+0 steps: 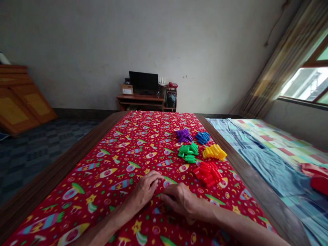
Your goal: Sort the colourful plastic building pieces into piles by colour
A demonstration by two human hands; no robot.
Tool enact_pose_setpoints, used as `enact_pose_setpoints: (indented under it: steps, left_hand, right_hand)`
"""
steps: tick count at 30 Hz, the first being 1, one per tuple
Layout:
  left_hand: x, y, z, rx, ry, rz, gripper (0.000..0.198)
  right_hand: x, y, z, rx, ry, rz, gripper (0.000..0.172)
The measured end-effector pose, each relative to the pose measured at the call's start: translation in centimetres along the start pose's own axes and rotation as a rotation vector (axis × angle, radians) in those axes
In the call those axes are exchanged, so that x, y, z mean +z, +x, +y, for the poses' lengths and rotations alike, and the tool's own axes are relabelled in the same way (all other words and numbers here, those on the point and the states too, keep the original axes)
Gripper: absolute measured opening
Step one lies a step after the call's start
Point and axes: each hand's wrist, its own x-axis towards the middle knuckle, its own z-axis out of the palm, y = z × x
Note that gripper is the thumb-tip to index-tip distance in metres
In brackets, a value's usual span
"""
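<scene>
My left hand (149, 186) rests on the red patterned cloth (151, 131), its fingers loosely stretched toward the right and nothing visible in them. Close beside it, my right hand (183, 200) lies with its fingers curled inward; no object shows there, though its palm is hidden. The hands are slightly apart. Beyond my right hand is a pile of red plastic pieces (208, 173). Farther back lie piles of green pieces (188, 152), yellow pieces (214, 152), purple pieces (183, 135) and blue pieces (202, 137). Neither hand touches a pile.
The cloth covers a long table with a dark wooden edge (243, 171). A bed with blue and checked covers (271, 153) adjoins on the right. Past the far end stands a desk (140, 98) with a monitor (144, 82). A wooden cabinet (24, 100) is at left.
</scene>
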Motion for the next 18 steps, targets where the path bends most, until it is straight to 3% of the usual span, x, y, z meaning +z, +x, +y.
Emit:
enact_pose_setpoints:
  steps: [5,9,18]
  left_hand:
    - [-1.5,-0.5,-2.7,0.055,0.205,0.066,0.03]
    - [-3.0,-1.0,-4.6,0.057,0.282,0.07,0.031]
    - [-3.4,-1.1,-4.7,0.048,0.325,0.088,0.032]
  right_hand:
    - [1.1,0.9,1.7,-0.188,-0.198,0.075,0.023]
    - [0.5,0.9,2.4,-0.224,-0.313,0.149,0.024]
    - [-0.4,1.3,3.9,-0.246,-0.288,0.194,0.018]
